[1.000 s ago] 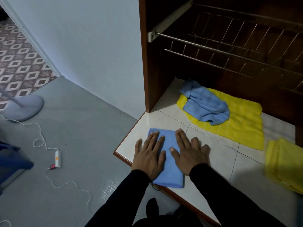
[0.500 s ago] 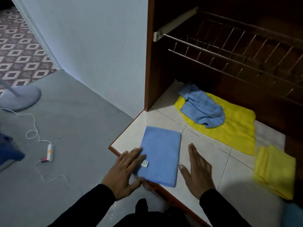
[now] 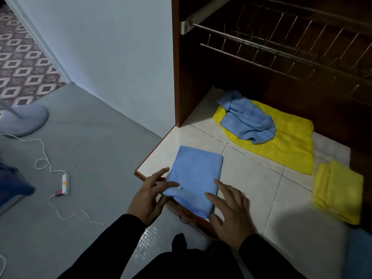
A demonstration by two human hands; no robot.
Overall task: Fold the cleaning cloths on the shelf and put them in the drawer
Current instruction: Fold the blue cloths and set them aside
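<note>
A folded blue cloth (image 3: 196, 176) lies at the near left corner of the white tiled shelf (image 3: 251, 178), its near end past the shelf's wooden edge. My left hand (image 3: 150, 196) pinches the cloth's near left corner, fingers on top and thumb beneath. My right hand (image 3: 227, 210) lies flat with spread fingers at the near right corner, its thumb touching the cloth. Further back a crumpled blue cloth (image 3: 247, 121) sits on a spread yellow cloth (image 3: 281, 146). A folded yellow cloth (image 3: 338, 190) lies at the right.
A wire rack (image 3: 281, 49) hangs inside the dark wooden cabinet above the shelf. On the grey floor to the left are a fan base (image 3: 24, 119), a power strip (image 3: 65, 183) and its white cable. Something blue (image 3: 360, 254) shows at the bottom right.
Both hands left the top of the folded blue cloth and moved to its near corners. The cloth has slid toward me and now overhangs the shelf edge.
</note>
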